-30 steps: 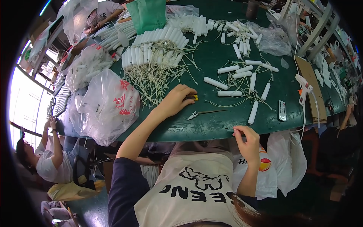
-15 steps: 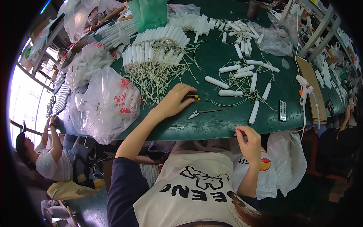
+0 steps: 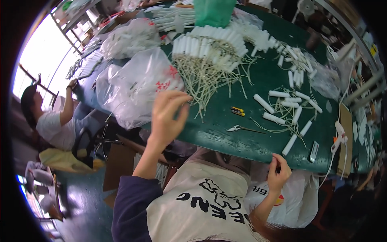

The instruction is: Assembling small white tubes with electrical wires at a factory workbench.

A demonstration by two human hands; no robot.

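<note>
My left hand (image 3: 169, 117) is raised in front of a clear plastic bag (image 3: 139, 90) with red print. Its fingers are loosely bent, a gap shows between thumb and forefinger, and no object is visible in it. By the table's front edge, my right hand (image 3: 279, 172) has thumb and fingertips pressed together; whatever they may hold is hidden. Two small yellow-and-black batteries (image 3: 238, 111) lie side by side on the green table (image 3: 217, 139). Nearer me is a thin brown rod with a white pointed tip (image 3: 234, 128). Loose white tubes with thin wires (image 3: 264, 103) lie to the right.
A wired bundle of white tubes (image 3: 201, 46) lies behind, near a green bag (image 3: 213, 14). On the right are a small remote control (image 3: 314, 151), a white glue gun (image 3: 340, 137) with its cord, and cardboard (image 3: 344, 121). Another person (image 3: 58, 117) sits at the left.
My left hand has left the batteries, lifted and moved left toward the plastic bag. The batteries stay on the table. My right hand remains by the table edge. The whole view has turned and shifted.
</note>
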